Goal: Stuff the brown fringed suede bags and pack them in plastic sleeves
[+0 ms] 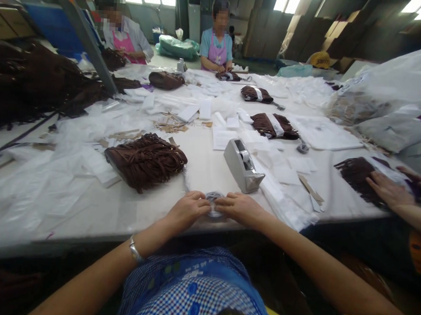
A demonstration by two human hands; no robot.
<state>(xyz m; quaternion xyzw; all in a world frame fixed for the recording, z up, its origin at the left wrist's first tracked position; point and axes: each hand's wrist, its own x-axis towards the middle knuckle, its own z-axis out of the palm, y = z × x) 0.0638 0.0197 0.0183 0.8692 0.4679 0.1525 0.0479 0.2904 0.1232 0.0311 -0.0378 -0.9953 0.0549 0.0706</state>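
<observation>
My left hand (188,210) and my right hand (239,207) meet at the near edge of the white table (129,209). Both pinch a small round roll of clear tape (214,201) that lies between their fingertips. A silver bracelet sits on my left wrist. A grey tape dispenser (243,165) stands just beyond my right hand. A brown fringed bundle (146,160) lies to the left, beyond my left hand.
Another person's hands (390,190) press a brown fringed piece at the right edge. More brown fringed bundles (274,125) with white bands, white sheets and plastic bags cover the table. Two people in aprons work at the far end. Stuffed bags stack at right.
</observation>
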